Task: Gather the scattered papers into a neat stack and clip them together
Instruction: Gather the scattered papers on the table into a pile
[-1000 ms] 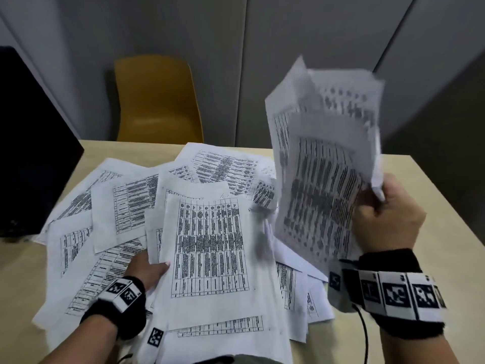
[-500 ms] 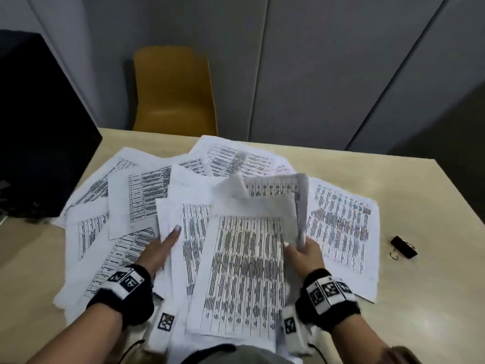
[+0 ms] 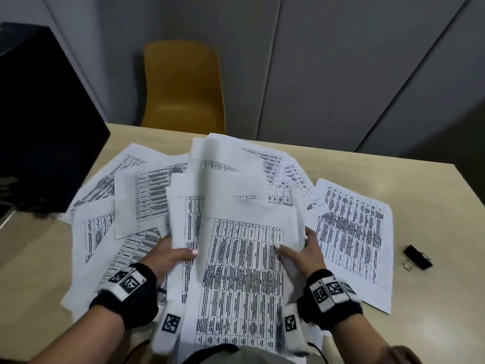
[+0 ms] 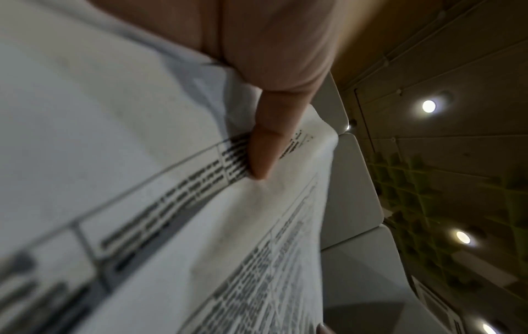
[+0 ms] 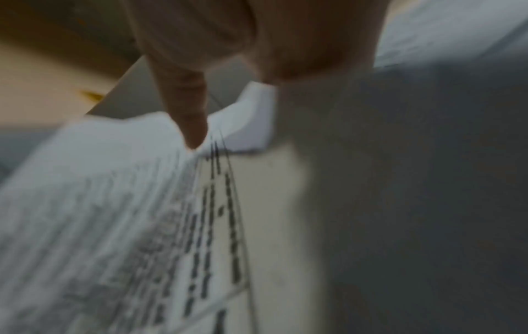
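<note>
A bundle of printed sheets (image 3: pixel 241 261) rises tilted from the pile in front of me. My left hand (image 3: pixel 174 256) grips its left edge, thumb on top. On the other side my right hand (image 3: pixel 305 252) grips the right edge, thumb on the printed face and fingers behind. In the left wrist view my left thumb (image 4: pixel 265 147) presses on a sheet (image 4: pixel 143 180). The right wrist view is blurred and shows a finger (image 5: pixel 191 113) on the paper (image 5: pixel 100 214). More sheets lie scattered to the left (image 3: pixel 97 232) and right (image 3: pixel 351 232). A black binder clip (image 3: pixel 417 257) lies on the table at the right.
The pale wooden table (image 3: pixel 433 200) has bare surface at the right around the clip. A black monitor (image 3: pixel 39 114) stands at the left edge. A yellow chair (image 3: pixel 183 85) stands behind the table against grey wall panels.
My right hand brought its raised bundle down onto the pile. My left hand moved from lying flat on the sheets to gripping the bundle's left edge, and the bundle's far end now tilts up.
</note>
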`<state>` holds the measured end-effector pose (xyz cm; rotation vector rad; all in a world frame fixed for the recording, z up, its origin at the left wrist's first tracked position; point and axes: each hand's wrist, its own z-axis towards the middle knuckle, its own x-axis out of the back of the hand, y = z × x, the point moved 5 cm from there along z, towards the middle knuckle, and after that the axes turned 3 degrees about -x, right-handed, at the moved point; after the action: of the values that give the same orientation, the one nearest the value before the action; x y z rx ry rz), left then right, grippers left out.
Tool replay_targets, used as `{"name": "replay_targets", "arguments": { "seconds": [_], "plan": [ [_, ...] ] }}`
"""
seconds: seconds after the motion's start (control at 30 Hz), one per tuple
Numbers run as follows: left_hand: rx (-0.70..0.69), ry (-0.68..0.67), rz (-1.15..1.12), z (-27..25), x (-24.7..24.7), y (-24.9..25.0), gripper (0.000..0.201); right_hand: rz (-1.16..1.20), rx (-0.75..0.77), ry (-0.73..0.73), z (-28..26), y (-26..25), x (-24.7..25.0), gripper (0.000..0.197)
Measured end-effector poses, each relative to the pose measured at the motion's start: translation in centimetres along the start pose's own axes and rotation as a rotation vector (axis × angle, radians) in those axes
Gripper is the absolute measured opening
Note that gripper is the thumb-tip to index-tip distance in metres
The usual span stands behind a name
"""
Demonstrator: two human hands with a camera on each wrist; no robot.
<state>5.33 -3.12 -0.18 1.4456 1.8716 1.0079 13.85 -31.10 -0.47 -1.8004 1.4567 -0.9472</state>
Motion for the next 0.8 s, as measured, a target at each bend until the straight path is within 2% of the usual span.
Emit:
{"name": "replay_targets", "arguments": {
  "seconds": [0.07, 0.17, 0.27, 0.3, 0.33, 0.4, 0.5, 0.57, 0.63, 0.7, 0.73, 0.8],
  "plan": [
    [-0.015, -0.031, -0.026, -0.3, -0.3, 0.4, 0.052, -0.038, 0.051, 0.075, 0.2, -0.5, 0.7, 0.095],
    [-0.013, -0.045, -0.074, -0.2, 0.0, 0.7, 0.054, 0.295, -0.062, -0.096, 0.8, -0.1, 0.7, 0.106],
    [-0.022, -0.038, -0.099, 0.4, 0.2, 0.3, 0.059, 0.184, -0.105, -0.21, 1.2, 1.0, -0.4, 0.132],
    [-0.022, -0.036, -0.066, 0.5, 0.1, 0.2, 0.065, 0.155, -0.119, -0.211, 1.3, 1.5, -0.7, 0.134],
    [-0.023, -0.015, -0.018, 0.6, 0.1, -0.1, 0.06, 0.116, -0.132, -0.211, 1.2, 1.9, -1.0, 0.134],
    [-0.014, 0.028, 0.071, 0.9, 0.3, -0.8, 0.041, 0.012, -0.133, -0.223, 1.0, 2.4, -1.3, 0.125],
    [-0.011, -0.024, 0.062, 1.5, 0.2, -1.2, 0.051, -0.086, -0.177, -0.138, 2.2, 4.2, -0.2, 0.091],
    [-0.092, -0.022, 0.104, 1.9, 0.5, -0.3, 0.044, -0.053, -0.135, -0.042, 2.9, 4.2, 0.7, 0.067],
    [-0.236, 0.131, 0.177, 2.7, 2.0, 1.3, 0.035, -0.004, -0.14, 0.044, 3.4, 4.0, 1.7, 0.058],
    [-0.297, 0.348, 0.48, 3.6, 4.4, 2.7, 0.048, 0.006, -0.143, 0.112, 3.7, 3.7, 2.8, 0.051],
    [-0.258, 0.373, 0.726, 4.0, 5.4, 2.9, 0.058, 0.014, -0.147, 0.136, 4.0, 3.7, 3.4, 0.048],
    [-0.054, 0.248, 1.142, 4.6, 6.2, 2.0, 0.07, 0.034, -0.194, 0.15, 4.5, 4.7, 4.3, 0.053]
  ]
}}
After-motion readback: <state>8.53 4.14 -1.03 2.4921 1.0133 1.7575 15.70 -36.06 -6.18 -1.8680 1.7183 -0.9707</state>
